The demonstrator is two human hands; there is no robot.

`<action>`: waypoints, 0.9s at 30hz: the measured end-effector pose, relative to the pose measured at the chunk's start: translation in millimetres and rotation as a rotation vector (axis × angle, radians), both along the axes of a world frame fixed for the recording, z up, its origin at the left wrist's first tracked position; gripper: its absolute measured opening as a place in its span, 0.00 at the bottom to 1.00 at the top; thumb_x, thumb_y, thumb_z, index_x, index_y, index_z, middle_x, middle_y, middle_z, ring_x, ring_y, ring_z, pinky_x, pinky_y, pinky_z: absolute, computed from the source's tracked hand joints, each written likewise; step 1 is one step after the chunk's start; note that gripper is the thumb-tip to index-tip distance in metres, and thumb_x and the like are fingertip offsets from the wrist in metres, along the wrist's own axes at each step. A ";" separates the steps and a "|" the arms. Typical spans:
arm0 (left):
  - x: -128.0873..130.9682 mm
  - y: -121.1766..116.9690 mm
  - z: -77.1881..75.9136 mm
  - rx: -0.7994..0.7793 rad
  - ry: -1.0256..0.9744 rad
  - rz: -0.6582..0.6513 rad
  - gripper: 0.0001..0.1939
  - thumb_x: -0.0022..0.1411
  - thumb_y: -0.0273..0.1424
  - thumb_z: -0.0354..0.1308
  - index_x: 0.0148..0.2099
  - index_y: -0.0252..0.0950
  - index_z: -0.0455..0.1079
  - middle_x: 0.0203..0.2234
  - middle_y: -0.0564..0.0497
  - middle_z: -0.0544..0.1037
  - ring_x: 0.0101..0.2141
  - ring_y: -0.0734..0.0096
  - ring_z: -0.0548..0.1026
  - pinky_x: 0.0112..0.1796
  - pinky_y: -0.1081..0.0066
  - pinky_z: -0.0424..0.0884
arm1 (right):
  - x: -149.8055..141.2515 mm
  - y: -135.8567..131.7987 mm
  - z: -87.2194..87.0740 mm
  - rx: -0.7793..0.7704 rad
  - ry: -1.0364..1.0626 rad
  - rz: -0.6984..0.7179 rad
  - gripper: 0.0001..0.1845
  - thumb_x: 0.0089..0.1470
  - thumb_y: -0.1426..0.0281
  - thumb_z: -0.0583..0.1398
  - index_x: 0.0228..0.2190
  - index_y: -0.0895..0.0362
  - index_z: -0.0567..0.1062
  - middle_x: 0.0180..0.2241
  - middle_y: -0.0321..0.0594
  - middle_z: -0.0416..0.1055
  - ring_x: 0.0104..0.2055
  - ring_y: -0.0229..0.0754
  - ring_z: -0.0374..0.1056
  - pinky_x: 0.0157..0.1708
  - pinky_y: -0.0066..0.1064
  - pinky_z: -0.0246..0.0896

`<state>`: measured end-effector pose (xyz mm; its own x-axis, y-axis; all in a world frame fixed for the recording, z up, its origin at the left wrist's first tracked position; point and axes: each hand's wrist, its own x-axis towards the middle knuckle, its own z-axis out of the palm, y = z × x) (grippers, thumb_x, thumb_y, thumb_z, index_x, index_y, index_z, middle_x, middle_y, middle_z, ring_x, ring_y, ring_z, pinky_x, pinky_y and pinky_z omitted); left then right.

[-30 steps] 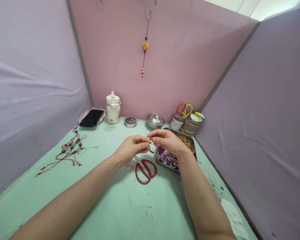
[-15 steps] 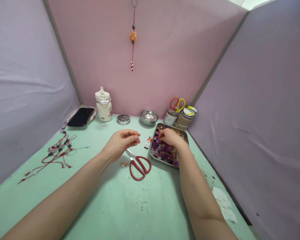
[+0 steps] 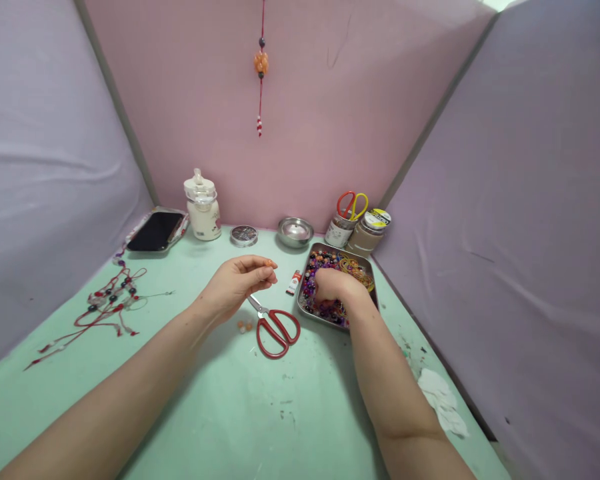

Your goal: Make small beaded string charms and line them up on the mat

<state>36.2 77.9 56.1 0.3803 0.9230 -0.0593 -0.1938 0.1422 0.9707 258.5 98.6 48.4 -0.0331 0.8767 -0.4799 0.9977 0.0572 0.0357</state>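
Above the table my left hand (image 3: 243, 279) is closed, thumb against fingers, pinching small orange beads (image 3: 269, 263). My right hand (image 3: 334, 285) reaches down into a metal tray (image 3: 300, 308) of mixed beads (image 3: 325, 257), mostly purple, black, orange and clear. Its fingertips are hidden among the beads, so what they hold does not show. Red-handled scissors (image 3: 277, 333) lie on the table below my left hand. Beside their blades sit a few loose orange and whitish beads (image 3: 245, 326). A small red and white tube (image 3: 294, 282) lies between my hands, left of the tray.
Knotted red cords with beads (image 3: 113, 297) lie at left, near a phone (image 3: 156, 231). Along the back stand a white jar (image 3: 203, 212), a spool (image 3: 244, 235), a metal bowl (image 3: 295, 232) and two cans (image 3: 339, 231). A beaded red pendant (image 3: 261, 63) hangs on the pink wall.
My right hand has left the spot beside my left hand and gone right, down into the bead tray. My left hand keeps its pinch on the orange beads. The camera view has shifted.
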 end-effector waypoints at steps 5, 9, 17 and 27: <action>-0.8 0.3 0.7 0.007 0.001 0.008 0.08 0.50 0.34 0.67 0.31 0.36 0.74 0.27 0.52 0.76 0.30 0.76 0.72 0.36 0.72 0.69 | -4.4 1.5 -1.9 0.023 -0.053 -0.056 0.18 0.39 0.69 0.66 0.36 0.61 0.79 0.32 0.50 0.78 0.37 0.49 0.74 0.34 0.31 0.66; -0.8 -0.2 1.4 0.003 -0.004 0.003 0.09 0.50 0.35 0.66 0.32 0.36 0.74 0.26 0.52 0.76 0.30 0.75 0.72 0.37 0.72 0.69 | -4.2 2.2 -4.8 0.063 -0.061 -0.080 0.20 0.38 0.68 0.68 0.37 0.60 0.79 0.34 0.52 0.77 0.40 0.51 0.74 0.37 0.32 0.67; -0.5 0.1 0.9 0.011 0.018 0.022 0.10 0.49 0.35 0.66 0.32 0.35 0.74 0.26 0.51 0.76 0.31 0.73 0.72 0.38 0.69 0.69 | -9.1 -1.3 -12.9 0.170 -0.019 -0.065 0.20 0.41 0.73 0.66 0.41 0.60 0.78 0.40 0.58 0.76 0.43 0.54 0.73 0.39 0.37 0.67; -1.2 -0.7 4.6 -0.006 -0.010 0.027 0.09 0.48 0.34 0.67 0.31 0.35 0.74 0.27 0.52 0.75 0.31 0.74 0.72 0.38 0.70 0.69 | 0.7 -11.0 14.6 0.212 0.077 0.014 0.12 0.43 0.77 0.61 0.32 0.56 0.79 0.37 0.48 0.77 0.39 0.50 0.72 0.33 0.33 0.63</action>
<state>35.0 77.2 60.6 0.3555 0.9327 -0.0613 -0.2071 0.1426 0.9679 259.2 87.6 63.0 -0.0752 0.9568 -0.2809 0.9971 0.0701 -0.0282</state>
